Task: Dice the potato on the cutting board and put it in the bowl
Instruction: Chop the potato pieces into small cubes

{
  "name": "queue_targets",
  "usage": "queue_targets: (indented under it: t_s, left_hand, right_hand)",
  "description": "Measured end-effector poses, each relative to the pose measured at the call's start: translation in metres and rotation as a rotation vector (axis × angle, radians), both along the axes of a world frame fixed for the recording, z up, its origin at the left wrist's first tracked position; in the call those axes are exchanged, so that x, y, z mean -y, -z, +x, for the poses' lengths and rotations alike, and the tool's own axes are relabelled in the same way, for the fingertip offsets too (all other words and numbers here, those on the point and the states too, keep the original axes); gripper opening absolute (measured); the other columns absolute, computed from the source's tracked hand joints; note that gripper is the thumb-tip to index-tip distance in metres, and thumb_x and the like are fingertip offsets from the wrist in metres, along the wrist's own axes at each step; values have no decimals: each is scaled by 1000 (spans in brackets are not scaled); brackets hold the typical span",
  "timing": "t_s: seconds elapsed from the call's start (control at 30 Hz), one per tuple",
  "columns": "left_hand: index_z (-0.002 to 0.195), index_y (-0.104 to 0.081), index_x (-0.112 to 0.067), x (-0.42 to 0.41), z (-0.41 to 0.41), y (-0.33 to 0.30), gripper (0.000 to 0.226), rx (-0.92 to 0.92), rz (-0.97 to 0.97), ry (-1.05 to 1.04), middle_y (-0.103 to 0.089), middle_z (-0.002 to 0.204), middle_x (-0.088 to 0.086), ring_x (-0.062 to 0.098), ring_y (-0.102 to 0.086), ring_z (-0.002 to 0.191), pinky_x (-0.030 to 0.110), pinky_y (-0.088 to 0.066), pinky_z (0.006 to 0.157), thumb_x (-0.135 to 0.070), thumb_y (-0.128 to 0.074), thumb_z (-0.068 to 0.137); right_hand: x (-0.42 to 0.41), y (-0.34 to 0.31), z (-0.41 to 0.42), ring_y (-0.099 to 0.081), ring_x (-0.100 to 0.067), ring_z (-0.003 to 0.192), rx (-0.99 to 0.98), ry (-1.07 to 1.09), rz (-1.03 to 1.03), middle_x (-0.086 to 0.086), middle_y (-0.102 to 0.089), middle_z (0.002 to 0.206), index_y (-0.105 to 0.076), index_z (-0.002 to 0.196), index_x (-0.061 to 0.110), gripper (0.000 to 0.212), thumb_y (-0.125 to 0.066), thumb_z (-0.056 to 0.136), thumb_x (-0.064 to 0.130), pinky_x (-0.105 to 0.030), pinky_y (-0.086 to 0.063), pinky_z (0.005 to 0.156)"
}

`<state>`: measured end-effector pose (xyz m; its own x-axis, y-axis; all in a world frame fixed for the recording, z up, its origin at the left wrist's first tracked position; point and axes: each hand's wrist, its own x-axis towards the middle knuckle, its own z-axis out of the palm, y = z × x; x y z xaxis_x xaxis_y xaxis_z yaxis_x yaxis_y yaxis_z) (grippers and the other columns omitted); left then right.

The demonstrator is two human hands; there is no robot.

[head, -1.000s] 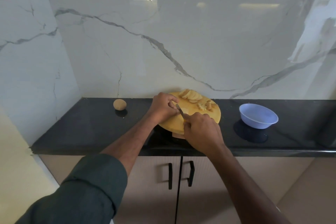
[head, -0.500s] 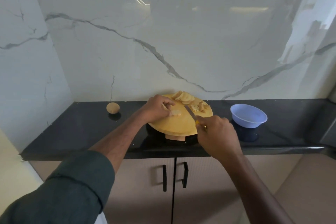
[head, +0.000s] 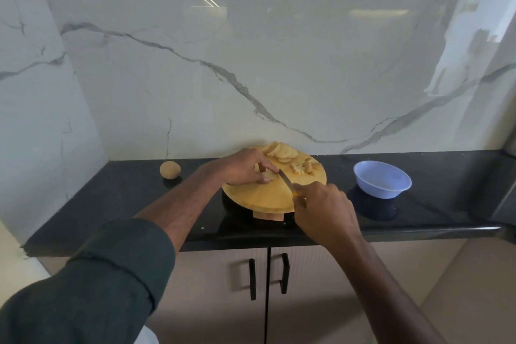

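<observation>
Countertop: potato slice (head: 267,174) under left hand (head: 245,166), beside knife (head: 285,178).

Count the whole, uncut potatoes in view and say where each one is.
1. The whole potato sits on the black counter, left of the cutting board. Everything on the board is already cut; the left hand may hide some pieces.

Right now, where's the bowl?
The bowl sits on the black counter at right in the head view, beside the cutting board.

Bowl (head: 382,179) right of board (head: 268,195), seemingly apart
</observation>
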<state>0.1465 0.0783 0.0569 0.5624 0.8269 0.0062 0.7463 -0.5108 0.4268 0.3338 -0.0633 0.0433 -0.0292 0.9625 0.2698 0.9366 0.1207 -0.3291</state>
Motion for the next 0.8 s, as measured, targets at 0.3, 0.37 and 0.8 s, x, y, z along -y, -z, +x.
queue_targets:
  t_s: [0.3,0.37,0.8]
  left_hand:
    - [129,-69,-19,8,22,5,38,49,84,-130,-67,110,2,16,-63,99,18,-40,78,-20,-74,90]
    - [133,-64,-18,8,19,0,47,43,58,-135,-67,109,4,18,-64,101,20,-43,77,-24,-76,88]
    - [117,-73,-12,4,2,0,40,126,32,-177,-67,83,-7,4,-62,80,15,-44,71,-14,-85,79]
  right_hand:
    - [-3,5,-8,-65,-20,81,68,22,20,1,-64,89,-61,132,25,35,-43,104,32,-37,-58,74]
    - [-4,5,-10,-64,-19,80,74,30,19,1,-62,87,-62,131,25,34,-44,104,32,-37,-58,73]
    - [-8,7,-31,-59,-24,80,99,21,-16,-2,-60,89,-61,108,17,18,-48,96,23,-40,-55,75]
